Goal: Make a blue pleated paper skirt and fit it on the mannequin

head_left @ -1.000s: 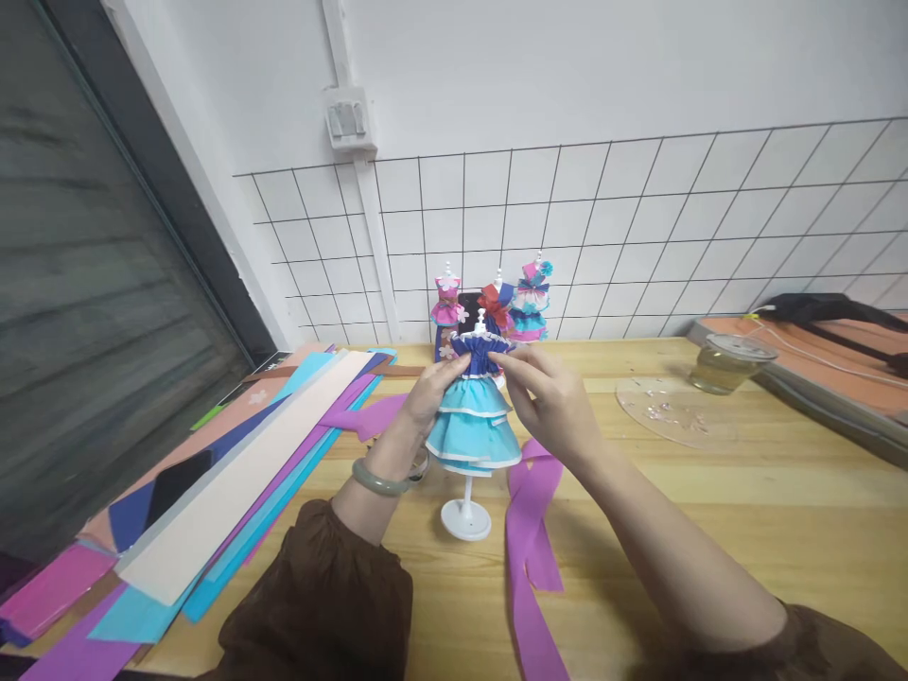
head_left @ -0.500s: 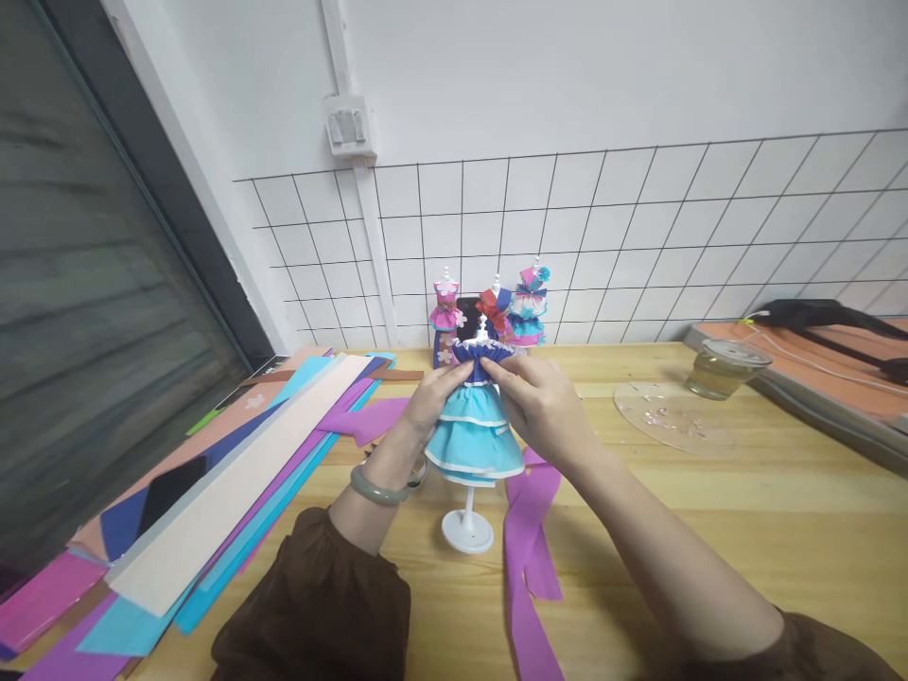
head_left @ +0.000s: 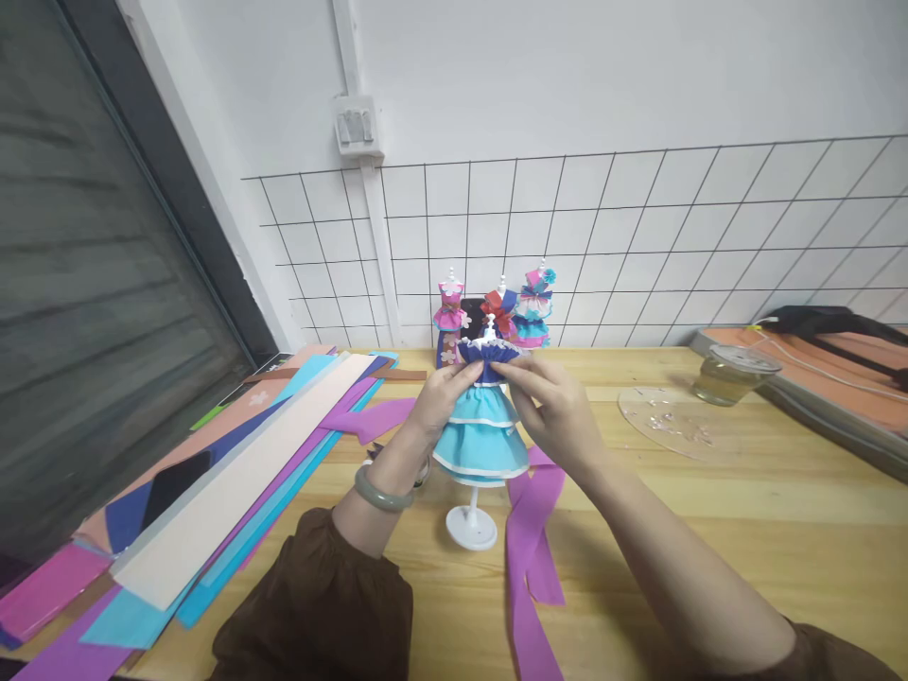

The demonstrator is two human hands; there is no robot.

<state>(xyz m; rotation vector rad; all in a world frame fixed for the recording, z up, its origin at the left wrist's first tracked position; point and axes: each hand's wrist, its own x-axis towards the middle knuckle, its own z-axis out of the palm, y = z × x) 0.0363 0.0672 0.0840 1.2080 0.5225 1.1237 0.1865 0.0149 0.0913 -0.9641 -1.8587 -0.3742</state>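
Observation:
A small white dress form stands upright on its round base in front of me. It wears a doll dress with a tiered light blue skirt trimmed in white and a dark blue ruffled bodice. From the left, my left hand pinches the bodice between thumb and fingers; a bangle circles that wrist. On the other side my right hand grips the bodice too, its thumb and forefinger pressed on the front. My fingertips cover part of the waist.
Several dressed mini forms stand at the back by the wire grid. A purple fabric strip lies right of the base. Fabric strips and a phone are at left. A clear dish and a lidded cup sit at right.
The whole view has shifted slightly, so things appear a little further right. Both hands stay on the dark blue bodice, with only slight finger movement.

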